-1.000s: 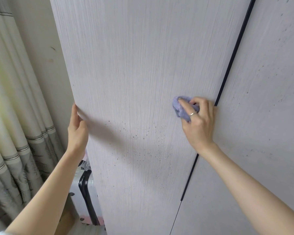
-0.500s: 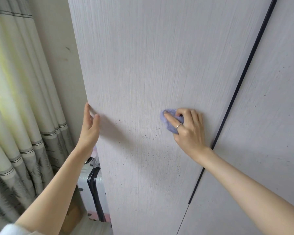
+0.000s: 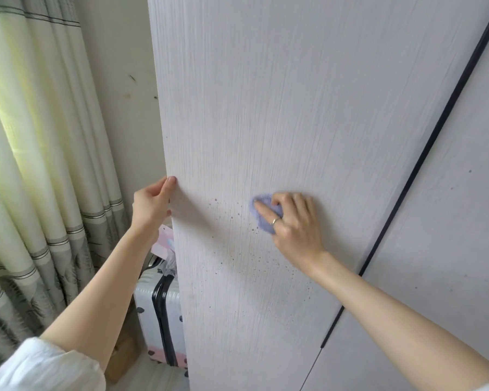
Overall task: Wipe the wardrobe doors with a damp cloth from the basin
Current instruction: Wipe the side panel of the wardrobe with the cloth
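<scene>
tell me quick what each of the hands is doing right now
Left hand: grips the edge of the wardrobe door.
Right hand: open, fingers pressing the purple cloth on it.

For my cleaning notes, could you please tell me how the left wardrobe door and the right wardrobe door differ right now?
The left door is under the purple cloth; the right door is untouched. The left door shows dense brownish specks near the cloth; the right door has scattered dark ones. Both are pale and wood-grained.

We see open door (image 3: 280,108) face above and below the right hand (image 3: 294,221). At the left edge our left hand (image 3: 150,204) blocks, with a suitcase (image 3: 161,320) and curtains (image 3: 40,165) crowding the gap beyond.
</scene>
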Demonstrator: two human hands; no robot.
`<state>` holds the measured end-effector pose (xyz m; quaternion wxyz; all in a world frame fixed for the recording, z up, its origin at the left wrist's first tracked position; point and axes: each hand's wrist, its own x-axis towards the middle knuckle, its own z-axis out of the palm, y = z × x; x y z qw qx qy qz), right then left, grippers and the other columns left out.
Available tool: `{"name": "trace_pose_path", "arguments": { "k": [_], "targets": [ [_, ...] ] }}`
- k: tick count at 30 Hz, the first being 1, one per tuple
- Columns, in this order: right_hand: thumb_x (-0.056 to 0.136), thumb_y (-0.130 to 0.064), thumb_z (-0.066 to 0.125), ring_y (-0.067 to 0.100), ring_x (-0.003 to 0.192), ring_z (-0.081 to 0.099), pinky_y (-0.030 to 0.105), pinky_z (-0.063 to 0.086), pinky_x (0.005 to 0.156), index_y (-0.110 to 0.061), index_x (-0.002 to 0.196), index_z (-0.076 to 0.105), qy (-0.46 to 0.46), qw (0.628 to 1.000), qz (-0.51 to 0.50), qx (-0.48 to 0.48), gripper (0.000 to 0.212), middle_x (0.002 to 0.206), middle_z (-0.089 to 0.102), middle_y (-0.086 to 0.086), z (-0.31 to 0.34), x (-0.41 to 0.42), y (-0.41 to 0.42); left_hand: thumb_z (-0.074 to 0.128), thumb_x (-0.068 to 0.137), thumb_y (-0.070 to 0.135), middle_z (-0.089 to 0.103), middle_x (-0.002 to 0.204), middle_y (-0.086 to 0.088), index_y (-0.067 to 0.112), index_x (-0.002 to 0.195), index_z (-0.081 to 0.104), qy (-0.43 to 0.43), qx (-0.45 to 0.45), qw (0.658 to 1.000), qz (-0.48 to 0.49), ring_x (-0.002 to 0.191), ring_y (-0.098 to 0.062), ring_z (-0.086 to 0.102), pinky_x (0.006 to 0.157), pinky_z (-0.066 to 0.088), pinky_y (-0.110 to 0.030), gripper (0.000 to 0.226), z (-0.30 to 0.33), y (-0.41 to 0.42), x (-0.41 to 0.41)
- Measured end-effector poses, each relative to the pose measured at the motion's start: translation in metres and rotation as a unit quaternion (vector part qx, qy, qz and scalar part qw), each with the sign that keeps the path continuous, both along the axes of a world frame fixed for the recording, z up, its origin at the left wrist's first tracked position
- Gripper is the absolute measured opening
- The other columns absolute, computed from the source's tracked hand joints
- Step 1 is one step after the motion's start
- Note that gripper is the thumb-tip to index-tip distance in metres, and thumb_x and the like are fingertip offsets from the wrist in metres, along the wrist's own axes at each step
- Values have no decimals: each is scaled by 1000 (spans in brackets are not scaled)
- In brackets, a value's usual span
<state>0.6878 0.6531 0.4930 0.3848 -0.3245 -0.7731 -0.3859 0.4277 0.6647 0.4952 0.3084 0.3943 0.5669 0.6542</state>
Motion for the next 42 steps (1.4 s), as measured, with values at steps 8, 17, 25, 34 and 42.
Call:
{"name": "trace_pose_path", "arguments": {
  "k": [8,17,25,34,42],
  "targets": [
    [81,0,39,24,63,55,34,26,61,-15,91,73,-45,999,2,3,39,75,61,5,9,-32,1,56,94,32,65,110,0,13,127,59,-24,5,999,-20,106,-18,62,78,51,-30,38,1,-3,-2],
    [95,-13,39,19,61,57,27,38,55,-19,81,73,-143,990,10,16,38,71,62,-2,-23,-51,-2,57,94,29,68,108,-3,15,122,62,-31,11,999,-34,106,-20,62,79,56,-33,32,-3,-1,-3],
    [79,1,37,24,65,55,33,30,61,-14,91,72,-32,999,1,24,41,78,62,5,24,-92,11,58,93,27,69,102,-4,30,108,65,-30,19,998,-42,104,-22,63,94,50,-45,17,-6,-3,-5],
    [82,-6,42,20,65,57,31,29,62,-20,83,72,-150,987,-6,59,33,73,60,-2,18,-97,10,55,95,18,69,92,-2,31,91,70,-42,41,995,-77,93,-20,61,90,53,-37,20,-7,-4,-7],
    [79,-5,43,24,70,57,33,26,64,-14,99,71,2,998,-11,57,35,84,64,6,64,-145,20,37,102,15,64,122,1,21,118,62,-95,43,974,-201,116,-10,58,102,41,-27,30,-18,-15,-20]
  ]
}}
